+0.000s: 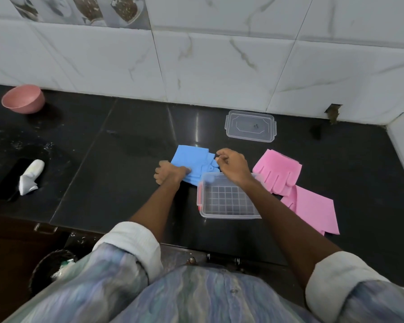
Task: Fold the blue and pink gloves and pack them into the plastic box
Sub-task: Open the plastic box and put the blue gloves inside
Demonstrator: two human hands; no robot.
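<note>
The blue gloves (191,157) lie stacked on the black counter just behind the clear plastic box (229,214). My left hand (169,172) presses down on their near left edge. My right hand (232,165) pinches the glove fingers at the right side, reaching over the box's far rim. The box is open, with nothing inside and a grid pattern on its bottom. Two pink gloves (280,170) lie flat to the right of the box, one partly over the other, and the nearer pink glove (315,209) reaches toward the counter edge.
The box's clear lid (250,125) rests near the tiled wall behind the gloves. A pink bowl (23,99) stands at the far left. A black phone (12,178) with a white cloth (30,177) on it lies at the left. A bin (49,269) sits below the counter edge.
</note>
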